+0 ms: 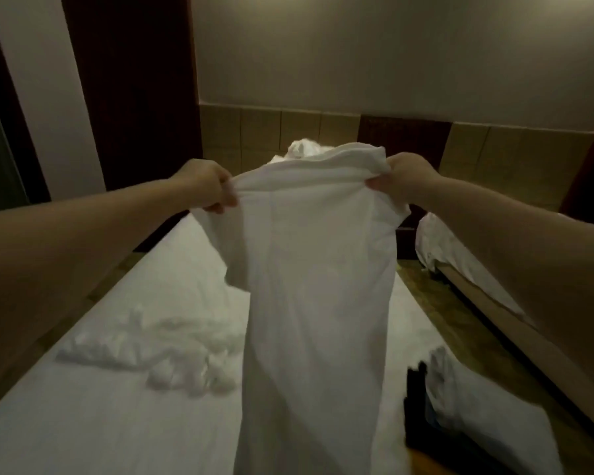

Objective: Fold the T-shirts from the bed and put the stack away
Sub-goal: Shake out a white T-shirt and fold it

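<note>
**Left forearm (66, 258) and right forearm (535, 265) reach out, white T-shirt (316, 286) held up over the bed (83, 426)**

On the left hand (204, 185) the fingers (224, 200) are curled tight, clamped on a bunched corner of the T-shirt's upper edge. The right hand (403, 180) grips the opposite corner in the same way, its fingers (378, 182) closed on the cloth. Between the two hands the top edge is pulled fairly taut. The rest of the garment hangs straight down in the air to the bottom of the view. Whether its lower end touches the mattress cannot be told.

Left of the hanging cloth, crumpled white garments (158, 347) lie loose on the bed's sheet. Another white heap (299, 149) sits at the far end of the bed, showing just above the held edge. Near the bed's right side a dark item (415, 402) lies against a white bundle (480, 416); what these are is unclear.

Further right, across a strip of floor, stands a second bed (460, 258) with a white sheet. Behind everything runs a tan tiled wall band (254, 132), with a dark panel (131, 80) on the left.
</note>
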A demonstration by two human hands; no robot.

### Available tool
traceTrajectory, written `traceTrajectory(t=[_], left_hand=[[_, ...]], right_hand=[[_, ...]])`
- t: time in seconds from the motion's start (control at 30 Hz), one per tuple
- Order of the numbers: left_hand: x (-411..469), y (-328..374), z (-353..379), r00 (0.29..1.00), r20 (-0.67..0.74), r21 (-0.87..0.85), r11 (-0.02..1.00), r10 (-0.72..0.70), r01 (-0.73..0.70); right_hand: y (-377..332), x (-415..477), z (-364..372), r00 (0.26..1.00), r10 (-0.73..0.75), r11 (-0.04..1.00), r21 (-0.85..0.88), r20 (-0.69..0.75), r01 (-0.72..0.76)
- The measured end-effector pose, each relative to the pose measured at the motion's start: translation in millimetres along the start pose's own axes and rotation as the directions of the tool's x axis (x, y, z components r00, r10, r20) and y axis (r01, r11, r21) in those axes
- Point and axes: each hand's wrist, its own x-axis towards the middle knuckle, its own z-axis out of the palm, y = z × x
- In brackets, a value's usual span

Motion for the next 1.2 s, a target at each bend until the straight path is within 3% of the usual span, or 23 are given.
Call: traceTrajectory(t=[0.17,0.23,0.33,0.43,0.6,0.77,0.87,1.0,1.1,1.2], left_hand=[[117.1,37.0,-31.2,0.968,-0.193,-0.105,0.977,0.161,-0.184],[142.1,50.9,-48.5,0.937,-0.251,-0.033,0.965,0.244,-0.26],[147.8,60.0,-62.1,0.874,-0.33,0.148,0.934,0.355,-0.324],[126.8,54.0,-63.7,0.86,-0.329,0.176,0.92,0.391,-0.351],[59.7,29.5,-39.2,0.869,-0.288,0.138,0.915,0.402,-0.378],[-56.8,-41.4,14.4,0.907,-0.137,0.201,0.907,0.399,-0.369],[-153.8,-85.5,58.7,0.952,0.005,0.179,0.936,0.307,-0.303],[-261.6,-140.4,120.5,0.964,0.208,0.127,0.972,0.167,-0.196],[-309.2,-169.3,152.0,0.941,0.319,0.142,0.975,0.116,-0.168],[-339.0,-173.8,159.3,0.955,0.281,0.081,0.99,0.092,-0.119]], right_hand=[[0.4,114.5,-43.3,0.968,-0.148,0.988,0.02,-0.203,0.155],[-7.6,138.1,-61.1,0.941,-0.188,0.969,0.104,-0.283,0.225],[-15.0,147.8,-72.0,0.885,-0.264,0.954,0.03,-0.385,0.298],[-13.9,128.6,-67.1,0.871,-0.302,0.946,-0.009,-0.386,0.324],[-3.2,52.4,-49.3,0.909,-0.299,0.951,-0.011,-0.292,0.309],[32.8,-76.9,13.2,0.986,-0.169,0.983,0.069,0.003,0.169],[57.3,-170.3,64.4,0.972,-0.137,0.99,0.062,0.19,0.127],[97.8,-277.4,125.4,0.902,-0.058,0.998,0.015,0.428,0.057],[118.5,-322.7,148.3,0.893,-0.055,0.998,0.041,0.447,0.041],[126.2,-345.4,155.1,0.913,-0.09,0.996,0.025,0.399,0.087]])
